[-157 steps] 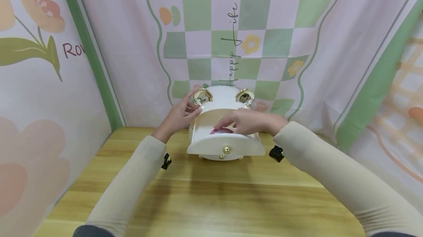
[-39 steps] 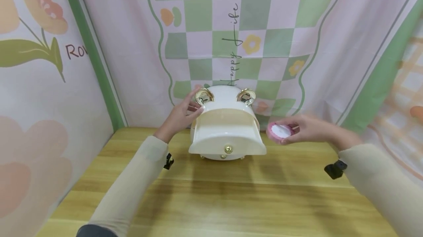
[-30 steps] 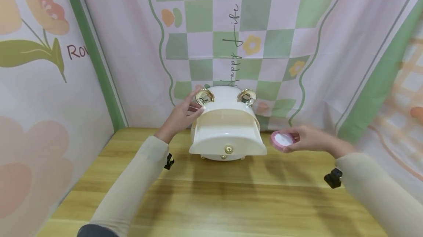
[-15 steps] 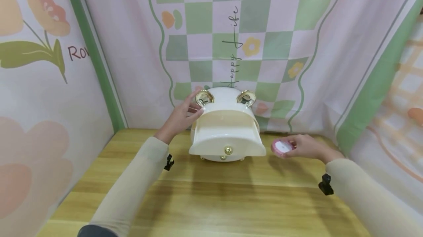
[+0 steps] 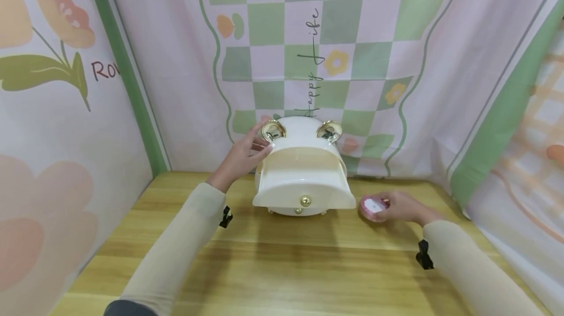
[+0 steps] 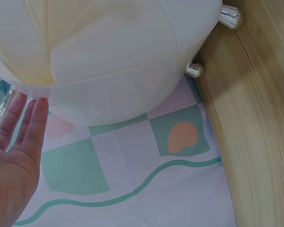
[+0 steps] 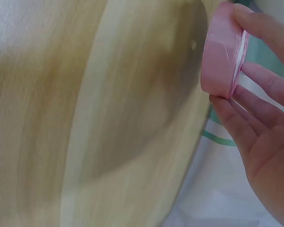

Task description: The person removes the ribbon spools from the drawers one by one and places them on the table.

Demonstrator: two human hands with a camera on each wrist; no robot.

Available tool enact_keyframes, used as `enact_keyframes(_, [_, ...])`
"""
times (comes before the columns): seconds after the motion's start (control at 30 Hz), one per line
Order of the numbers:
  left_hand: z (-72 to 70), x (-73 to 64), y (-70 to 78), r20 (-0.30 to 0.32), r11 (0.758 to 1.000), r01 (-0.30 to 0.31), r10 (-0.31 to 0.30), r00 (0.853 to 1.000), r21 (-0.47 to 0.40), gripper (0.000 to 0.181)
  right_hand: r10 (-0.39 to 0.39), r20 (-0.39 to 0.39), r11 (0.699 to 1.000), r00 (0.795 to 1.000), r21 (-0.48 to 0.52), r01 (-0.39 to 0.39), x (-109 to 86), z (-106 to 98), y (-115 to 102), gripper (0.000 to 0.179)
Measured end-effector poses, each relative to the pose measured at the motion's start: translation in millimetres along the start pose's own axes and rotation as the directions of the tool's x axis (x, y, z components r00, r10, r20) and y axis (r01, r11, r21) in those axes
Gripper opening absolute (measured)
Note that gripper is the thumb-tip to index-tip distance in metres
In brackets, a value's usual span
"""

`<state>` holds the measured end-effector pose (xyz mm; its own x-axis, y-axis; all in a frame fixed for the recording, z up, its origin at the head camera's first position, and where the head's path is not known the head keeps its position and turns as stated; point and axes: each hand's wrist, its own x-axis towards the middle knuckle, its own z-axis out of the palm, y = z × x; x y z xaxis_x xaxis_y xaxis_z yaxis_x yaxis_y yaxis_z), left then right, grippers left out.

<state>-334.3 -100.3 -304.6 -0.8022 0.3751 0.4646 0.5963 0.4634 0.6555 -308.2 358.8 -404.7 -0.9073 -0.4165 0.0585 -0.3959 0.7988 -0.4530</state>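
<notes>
Near the table's (image 5: pixel 291 272) back edge, 1 white box (image 5: pixel 303 189) is touched by the relaxed left hand (image 5: pixel 242 156). Nearer the right edge, 1 pink roll (image 5: pixel 369 208) is gripped by the right hand (image 5: pixel 402 207).

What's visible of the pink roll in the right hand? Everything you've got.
The roll is short and round, with a smooth, slightly shiny pink outer band that looks like ribbon. Its flat white face has a jagged-looking edge and shows towards the head camera. The right hand grips it at its edge. It sits low over the wooden tabletop, right of the white drawer box and apart from it; whether it touches the tabletop I can't tell.
</notes>
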Motion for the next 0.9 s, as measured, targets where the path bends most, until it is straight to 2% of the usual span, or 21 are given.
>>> enact_keyframes(0.3, [0.4,0.1,-1.7,0.005,1.0,-0.007,0.007,1.0,0.0,0.074,0.051,0.015,0.999,0.999,0.008,-0.051,3.7,13.4,3.8,0.067])
enact_keyframes(0.57, [0.7,0.1,-3.1,0.006,1.0,-0.005,0.005,1.0,0.001,0.074,0.016,-0.017,1.0,1.0,0.023,-0.016,4.8,22.2,10.3,0.066])
enact_keyframes(0.9, [0.0,0.1,-1.3,0.005,1.0,-0.012,0.012,1.0,-0.01,0.074,0.038,-0.021,0.999,0.999,0.005,-0.038,0.6,18.2,9.5,0.068])
